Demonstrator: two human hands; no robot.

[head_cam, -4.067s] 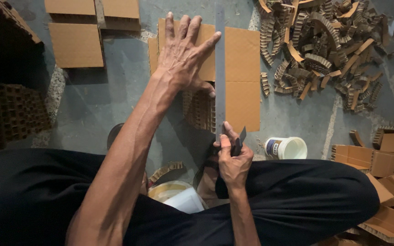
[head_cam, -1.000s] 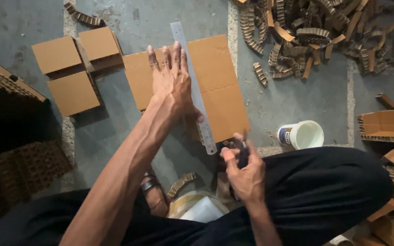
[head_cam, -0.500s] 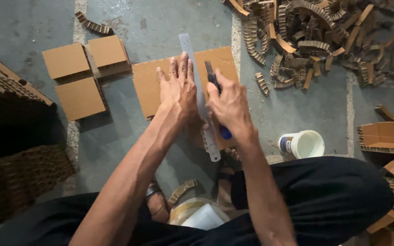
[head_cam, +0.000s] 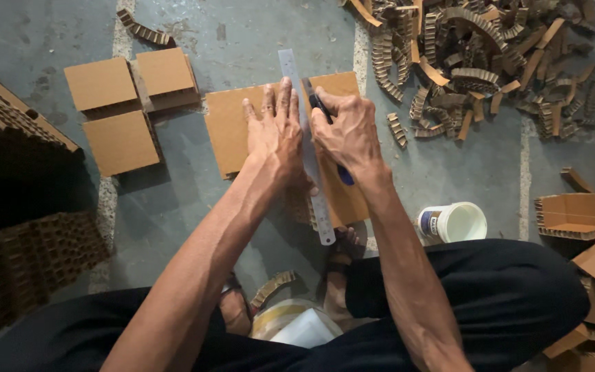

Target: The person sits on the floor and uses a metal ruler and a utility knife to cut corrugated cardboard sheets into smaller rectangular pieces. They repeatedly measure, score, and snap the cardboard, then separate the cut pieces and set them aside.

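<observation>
The person sits on the concrete floor [head_cam: 173,207] with a flat sheet of cardboard [head_cam: 232,127] laid out in front of the knees. A long metal ruler [head_cam: 321,213] lies across the sheet, running away from the body, its far end past the sheet's far edge and its near end sticking out toward the feet.

The left hand [head_cam: 275,134] is spread flat, fingers together and pointing away, pressing down on the ruler and the cardboard just left of the ruler's edge. The right hand [head_cam: 348,131] sits just beside it on the other side of the ruler, curled tightly round a cutting knife [head_cam: 342,172]; the dark tip shows near the far edge of the sheet, tight against the ruler, and the blue end of the handle pokes out below the palm.

To the left lie three smaller cardboard squares [head_cam: 120,141]. A heap of corrugated scrap strips [head_cam: 476,62] fills the far right. A white plastic cup [head_cam: 452,222] lies on its side by the right knee.
</observation>
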